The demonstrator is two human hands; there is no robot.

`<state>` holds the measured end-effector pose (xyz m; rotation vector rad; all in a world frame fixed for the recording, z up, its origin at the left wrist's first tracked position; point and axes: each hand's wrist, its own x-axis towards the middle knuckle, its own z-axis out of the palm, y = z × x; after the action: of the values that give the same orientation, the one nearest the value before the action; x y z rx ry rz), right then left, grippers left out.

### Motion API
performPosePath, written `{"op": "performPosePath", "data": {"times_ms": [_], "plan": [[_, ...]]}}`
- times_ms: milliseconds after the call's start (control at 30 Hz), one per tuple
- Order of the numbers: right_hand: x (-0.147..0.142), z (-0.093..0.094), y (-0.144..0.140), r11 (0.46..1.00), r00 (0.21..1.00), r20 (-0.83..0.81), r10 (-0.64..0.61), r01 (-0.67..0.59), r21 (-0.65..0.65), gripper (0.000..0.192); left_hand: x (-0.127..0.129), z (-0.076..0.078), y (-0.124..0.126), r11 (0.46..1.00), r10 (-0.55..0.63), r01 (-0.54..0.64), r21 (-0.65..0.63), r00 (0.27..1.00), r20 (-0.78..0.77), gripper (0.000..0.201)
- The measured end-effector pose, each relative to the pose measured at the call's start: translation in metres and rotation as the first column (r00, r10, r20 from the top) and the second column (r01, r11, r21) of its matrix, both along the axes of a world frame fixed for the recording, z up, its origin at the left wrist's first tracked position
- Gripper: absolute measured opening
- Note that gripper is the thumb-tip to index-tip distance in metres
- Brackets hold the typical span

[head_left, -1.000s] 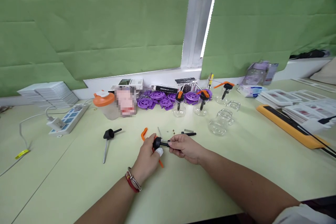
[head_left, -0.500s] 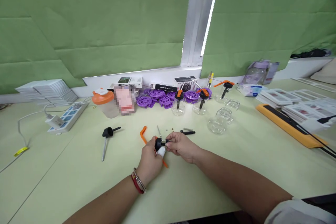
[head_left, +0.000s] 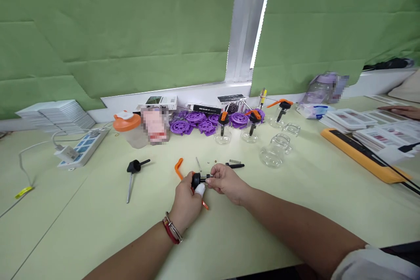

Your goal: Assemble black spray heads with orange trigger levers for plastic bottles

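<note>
My left hand (head_left: 187,197), a white cover on its thumb, is closed round a black round lid-like part (head_left: 196,180) with a short metal shaft sticking out to the right. Orange pieces (head_left: 178,167) poke out above and below this hand; how they connect is hidden. At the shaft's far end, the thumb and fingers of my right hand (head_left: 226,182) pinch its dark tip. Just beyond the hands lie a thin metal pin (head_left: 198,164), a coil spring (head_left: 235,161), a black rod-shaped part (head_left: 235,166) and tiny bits. A black cup-shaped part with a metal rod (head_left: 134,166) lies to the left.
Glass jars with black-and-orange tops (head_left: 222,133) stand behind, near a bare glass jar (head_left: 271,157) and purple plastic discs (head_left: 180,127). A white power strip (head_left: 87,146) is at left, an orange-and-black bar (head_left: 362,155) at right. Another person's hand (head_left: 403,110) shows at far right.
Both hands keep their grip on the black part, with only a tiny shift left. Another person's hand has come into view at the far right.
</note>
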<state>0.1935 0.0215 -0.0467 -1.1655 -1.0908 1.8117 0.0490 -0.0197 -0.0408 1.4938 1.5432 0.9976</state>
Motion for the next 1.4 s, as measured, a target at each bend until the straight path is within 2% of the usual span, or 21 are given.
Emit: {"op": "performPosePath", "data": {"times_ms": [233,367,567,967,1167,1400], "plan": [[-0.0031,-0.003,-0.0002,0.999,0.999,-0.02,-0.031,0.032,0.034,0.034,-0.0005,0.0002,0.0003,0.999,0.015,-0.014,0.042,0.999,-0.029,0.011],[-0.0022,-0.004,-0.0003,0.997,0.998,-0.063,0.008,-0.003,0.076,0.031,-0.0017,-0.0006,0.0005,0.999,0.008,-0.006,0.038,0.999,-0.045,0.015],[-0.0018,-0.0056,0.0008,0.999,1.0,-0.022,-0.005,0.006,0.039,0.035,-0.0023,-0.0017,0.0002,1.0,0.001,0.0,0.03,0.999,-0.042,0.014],[-0.0009,-0.0036,-0.0009,0.995,0.998,-0.054,0.034,-0.029,0.093,0.026,-0.0024,-0.0024,0.0021,0.999,0.008,-0.006,0.036,0.999,-0.049,0.014],[-0.0016,-0.0063,-0.0003,0.997,0.998,-0.06,-0.001,0.005,0.072,0.034,-0.0026,-0.0038,0.0015,0.999,0.014,-0.013,0.039,0.999,-0.031,0.017],[-0.0029,-0.0062,-0.0004,0.995,0.998,-0.053,0.028,-0.023,0.096,0.026,-0.0021,-0.0029,0.0016,0.998,0.025,-0.023,0.06,0.999,-0.023,0.017]]}}
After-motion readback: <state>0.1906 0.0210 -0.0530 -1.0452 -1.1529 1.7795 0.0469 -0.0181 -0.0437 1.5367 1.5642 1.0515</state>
